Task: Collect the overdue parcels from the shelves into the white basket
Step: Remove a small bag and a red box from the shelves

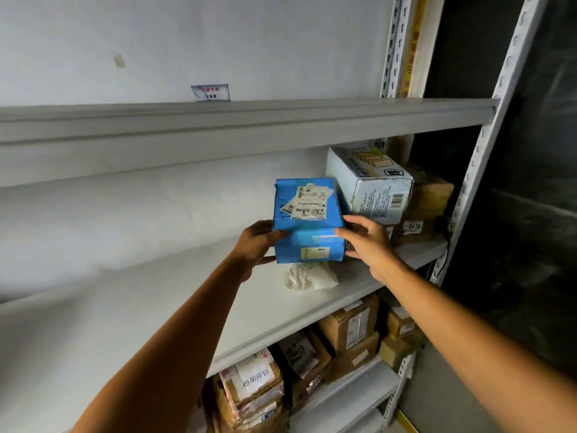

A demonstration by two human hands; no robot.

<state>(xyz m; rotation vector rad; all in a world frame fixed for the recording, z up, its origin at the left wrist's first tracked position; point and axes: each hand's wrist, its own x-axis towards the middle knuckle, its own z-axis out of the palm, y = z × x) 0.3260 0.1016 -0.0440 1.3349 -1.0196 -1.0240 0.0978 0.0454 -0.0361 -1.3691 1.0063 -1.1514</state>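
A blue parcel (307,220) with white shipping labels is held between both hands just above the middle shelf (175,307). My left hand (254,245) grips its left side, thumb on the front. My right hand (367,242) grips its right side, thumb across the front face. Under the parcel lies a small white plastic bag (310,276) on the shelf. A pale printed box (371,185) stands right behind the blue parcel, with brown cartons (427,198) beside it. The white basket is not in view.
The upper shelf (218,126) hangs close over the parcel. Several brown cartons (349,326) and taped parcels (253,385) fill the lower shelves. A perforated white upright (477,151) bounds the rack on the right, with a dark panel beyond it.
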